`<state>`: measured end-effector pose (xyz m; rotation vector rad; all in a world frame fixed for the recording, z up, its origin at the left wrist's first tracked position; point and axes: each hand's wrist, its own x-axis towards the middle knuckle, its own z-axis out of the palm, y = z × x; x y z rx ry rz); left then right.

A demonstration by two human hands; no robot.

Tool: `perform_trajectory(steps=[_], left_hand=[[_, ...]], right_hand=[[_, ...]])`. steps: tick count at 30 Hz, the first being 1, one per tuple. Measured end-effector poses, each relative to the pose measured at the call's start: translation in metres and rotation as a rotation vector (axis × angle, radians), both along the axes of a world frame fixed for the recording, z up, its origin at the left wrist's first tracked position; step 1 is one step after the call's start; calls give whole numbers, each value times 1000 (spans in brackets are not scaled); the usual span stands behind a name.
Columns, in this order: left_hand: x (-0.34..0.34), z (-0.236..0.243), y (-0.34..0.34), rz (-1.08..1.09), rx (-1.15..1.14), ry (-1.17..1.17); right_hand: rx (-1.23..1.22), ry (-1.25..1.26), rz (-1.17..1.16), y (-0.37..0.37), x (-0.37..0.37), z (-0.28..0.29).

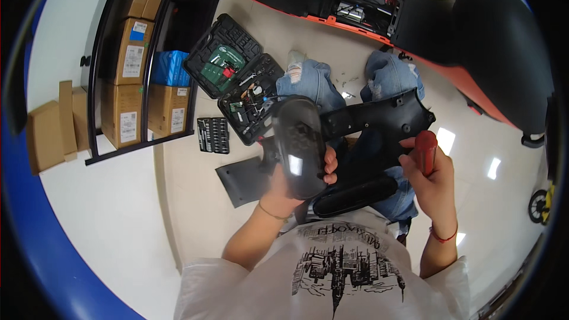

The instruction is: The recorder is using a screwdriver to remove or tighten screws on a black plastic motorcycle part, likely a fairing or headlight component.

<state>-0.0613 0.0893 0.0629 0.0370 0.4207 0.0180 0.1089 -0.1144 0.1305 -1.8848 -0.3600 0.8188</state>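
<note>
Likely screw work — left hand [283, 187] clamped on a black cover [300, 142], right hand [434, 182] round a red-handled tool [425, 150] that needs bringing leftward.

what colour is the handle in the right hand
The handle is red, seen best in the head view.

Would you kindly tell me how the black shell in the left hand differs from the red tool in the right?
The black shell is a broad oblong; the visible part of the red tool is much smaller and slimmer. The left hand spans the shell; the right hand wraps round the tool. Each is held in a single hand.
</note>
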Motion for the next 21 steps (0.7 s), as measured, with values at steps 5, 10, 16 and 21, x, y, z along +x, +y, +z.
perform_trajectory(steps=[5,10,16,21], left_hand=[[-2,7,-7,-182,393,101],[-2,12,-17,-212,1242,328],[3,43,-18,-444,1660,325],[-3,32,-14,-139,1847,101]], right_hand=[[72,145,-62,11,-3,4],[202,354,-28,21,-8,8],[128,429,126,21,-7,3],[-86,342,170,14,2,-2]])
